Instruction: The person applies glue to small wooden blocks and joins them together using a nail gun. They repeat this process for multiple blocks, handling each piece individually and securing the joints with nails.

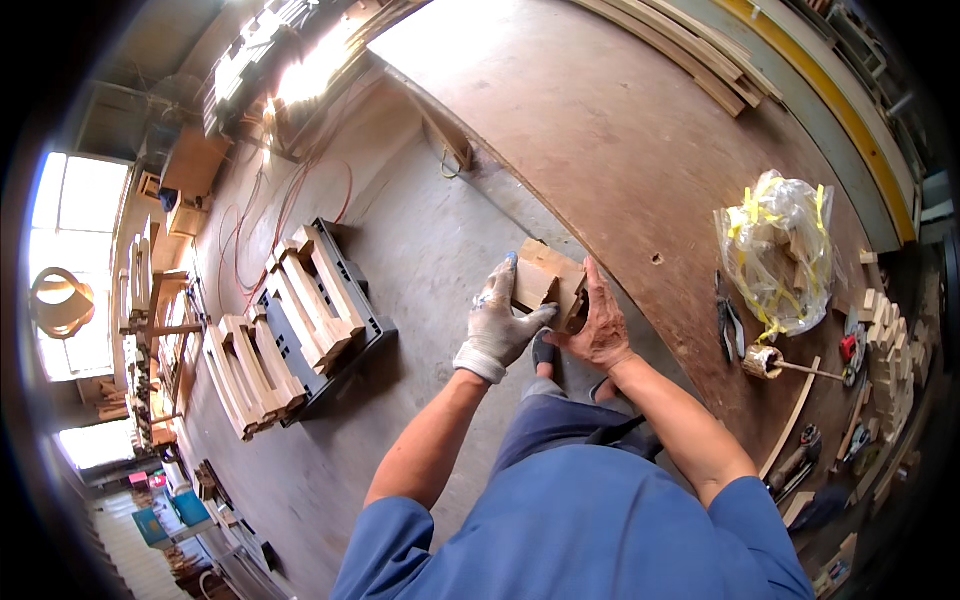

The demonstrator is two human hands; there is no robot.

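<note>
In front of my body I hold a small bundle of pale wooden blocks [545, 268], pressed between both hands. My left hand [496, 322], in a grey-white work glove, is closed on the left side of the bundle. My bare right hand [602, 325] grips its right side, with the fingers along the outer face. The blocks are beside the edge of a large brown worktable [600, 150]; whether they touch it I cannot tell. My palms hide part of the blocks.
A crumpled transparent plastic bag [780, 255], pliers [730, 320] and a glue-smeared pot [763, 361] lie on the table. Long wooden strips [690, 50] rest at its far side. Stacked wooden pieces [315, 300] sit on a black pallet [370, 335] to the left. Red hoses [290, 195] trail across the floor.
</note>
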